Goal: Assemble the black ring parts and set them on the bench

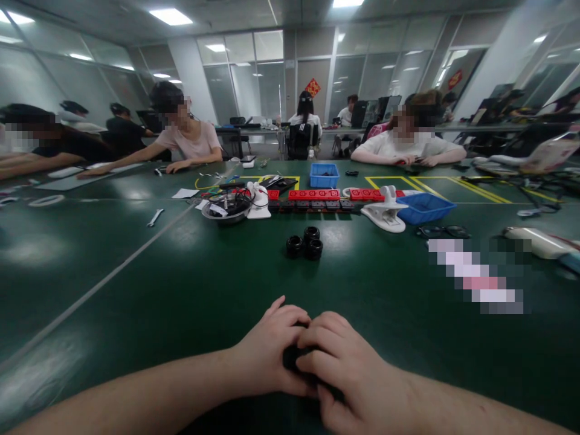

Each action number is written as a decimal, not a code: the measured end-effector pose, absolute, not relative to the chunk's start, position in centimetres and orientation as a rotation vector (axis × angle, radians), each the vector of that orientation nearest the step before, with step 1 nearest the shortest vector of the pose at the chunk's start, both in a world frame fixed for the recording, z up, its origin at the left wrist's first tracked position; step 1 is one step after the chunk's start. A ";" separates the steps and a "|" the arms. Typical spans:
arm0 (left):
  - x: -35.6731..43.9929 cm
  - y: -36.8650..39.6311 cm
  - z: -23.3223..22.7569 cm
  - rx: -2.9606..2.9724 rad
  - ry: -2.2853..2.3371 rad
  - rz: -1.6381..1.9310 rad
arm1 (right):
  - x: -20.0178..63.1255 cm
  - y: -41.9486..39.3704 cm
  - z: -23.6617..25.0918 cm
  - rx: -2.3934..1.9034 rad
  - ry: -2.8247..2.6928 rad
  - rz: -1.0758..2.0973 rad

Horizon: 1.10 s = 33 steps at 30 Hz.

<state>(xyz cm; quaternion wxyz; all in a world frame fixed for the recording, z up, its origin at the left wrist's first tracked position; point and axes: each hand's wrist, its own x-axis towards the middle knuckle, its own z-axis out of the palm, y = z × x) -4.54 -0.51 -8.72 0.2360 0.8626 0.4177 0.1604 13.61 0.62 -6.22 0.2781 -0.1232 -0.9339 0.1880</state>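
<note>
Close to me, my left hand (pixel 276 347) and my right hand (pixel 347 368) meet around a small black object (pixel 292 357). Fingers of both hands curl over it and cover most of it, so its kind cannot be made out. Farther out on the dark green table (pixel 217 284) stands a tight cluster of small, round black parts (pixel 312 248), ringed like little wheels. They are apart from both hands.
Beyond the cluster are red power strips (pixel 314 194), a metal bowl of cables (pixel 222 214), white clip bases (pixel 385 211) and blue bins (pixel 426 208). A wrench (pixel 155 218) lies left; glasses (pixel 443 232) and a blurred-out item lie right. People sit across the table.
</note>
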 end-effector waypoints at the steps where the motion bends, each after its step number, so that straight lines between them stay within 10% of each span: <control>1: -4.6 -0.5 -8.7 2.373 1.141 0.434 | 13.6 0.7 -6.2 -0.286 -2.503 0.517; 33: -5.4 -0.4 -9.2 2.362 1.054 0.337 | 13.7 1.1 -6.9 -0.324 -2.558 0.338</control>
